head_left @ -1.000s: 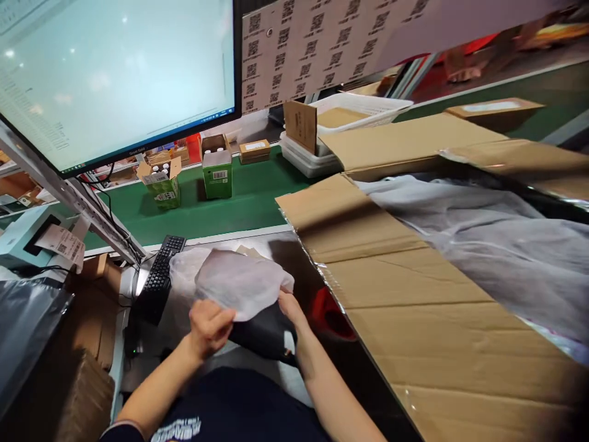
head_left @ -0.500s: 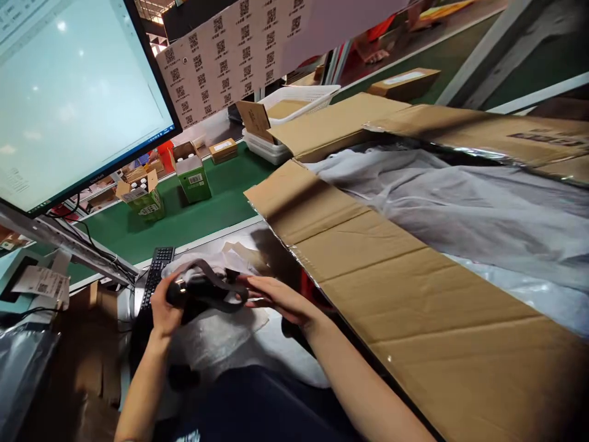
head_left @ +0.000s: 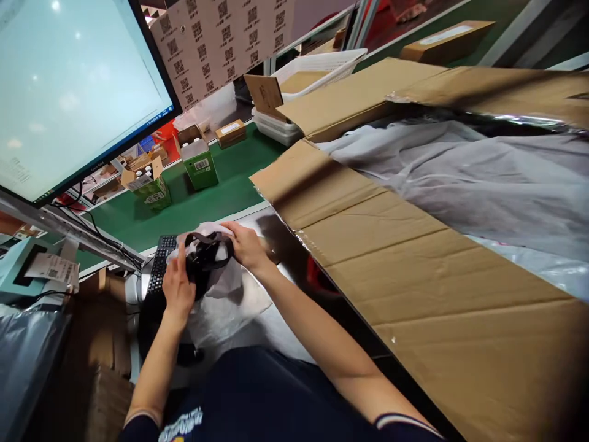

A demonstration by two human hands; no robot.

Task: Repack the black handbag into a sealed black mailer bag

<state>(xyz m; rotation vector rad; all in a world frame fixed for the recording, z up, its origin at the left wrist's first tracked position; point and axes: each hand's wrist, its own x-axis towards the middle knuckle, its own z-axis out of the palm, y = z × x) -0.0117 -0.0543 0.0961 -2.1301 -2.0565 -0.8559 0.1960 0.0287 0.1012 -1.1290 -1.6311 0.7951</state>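
Observation:
My left hand (head_left: 178,290) and my right hand (head_left: 246,244) both grip a black item with a dark strap (head_left: 205,258), held over thin white wrapping (head_left: 225,301) that lies on my lap and the metal bench. The left hand closes on the item's left side, beside a black keyboard (head_left: 159,275). The right hand's fingers curl over the strap and white wrapping at the item's top right.
A big open cardboard box (head_left: 414,258) lined with grey plastic (head_left: 483,184) fills the right. A monitor (head_left: 69,86) hangs at upper left above a green conveyor (head_left: 211,202) carrying small green cartons (head_left: 200,162). White trays (head_left: 317,67) stand behind. Brown boxes sit at lower left.
A second ago both hands held only white wrapping. The black strapped item then came out, and both hands have now lifted it slightly farther toward the conveyor; the view shifted.

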